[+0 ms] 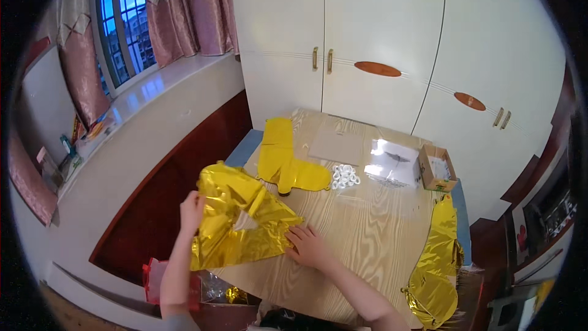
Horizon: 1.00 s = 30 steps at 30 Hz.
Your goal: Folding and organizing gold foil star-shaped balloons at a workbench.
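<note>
Tabletop (361, 233) holds one box (440, 186) of white stuff (438, 166), three gold foils (222, 239); left hand (192, 213) pinches one, right hand (307, 247) spread against it.

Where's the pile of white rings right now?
In the head view, the white rings lie right of centre on the table, beyond the right hand, between the flat yellow foil piece and the glossy sheet.

Head view: wide fisheye, facing down and forward
Table (367, 251): below, near
Cupboard (380, 18): ahead, farther
Window (127, 18): left
</note>
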Motion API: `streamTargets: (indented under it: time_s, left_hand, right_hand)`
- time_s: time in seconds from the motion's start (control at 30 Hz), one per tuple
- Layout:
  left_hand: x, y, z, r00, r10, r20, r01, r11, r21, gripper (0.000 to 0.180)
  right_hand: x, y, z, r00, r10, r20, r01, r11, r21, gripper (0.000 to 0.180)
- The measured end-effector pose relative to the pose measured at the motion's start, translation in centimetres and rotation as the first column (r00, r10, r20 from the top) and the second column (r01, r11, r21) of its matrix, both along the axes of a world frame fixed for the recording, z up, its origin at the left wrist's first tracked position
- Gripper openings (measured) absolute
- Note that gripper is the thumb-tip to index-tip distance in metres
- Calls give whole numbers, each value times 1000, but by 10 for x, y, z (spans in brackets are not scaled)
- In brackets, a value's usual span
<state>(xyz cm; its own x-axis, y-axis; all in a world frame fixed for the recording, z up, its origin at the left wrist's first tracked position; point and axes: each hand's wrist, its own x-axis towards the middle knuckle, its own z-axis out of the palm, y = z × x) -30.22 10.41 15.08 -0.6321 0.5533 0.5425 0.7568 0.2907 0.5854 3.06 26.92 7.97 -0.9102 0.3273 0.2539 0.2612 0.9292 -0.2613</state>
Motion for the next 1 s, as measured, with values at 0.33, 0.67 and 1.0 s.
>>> streamTargets:
  time_s: [0.33, 0.67, 1.0]
  left_hand:
    - [-183, -35, 11, 950, 238, -204, -266, 957, -120, 23]
    - [-286, -83, 72, 769, 550, -326, -581, 814, 2, 25]
    - [-62, -55, 220, 476, 508, -717, -644, 757, 110, 19]
  right_hand:
    - [3, -3, 8, 998, -32, 53, 33, 999, -15, 51]
    - [1, -5, 1, 996, -72, 45, 73, 997, -19, 52]
    - [9, 1, -3, 998, -59, -21, 60, 998, 23, 52]
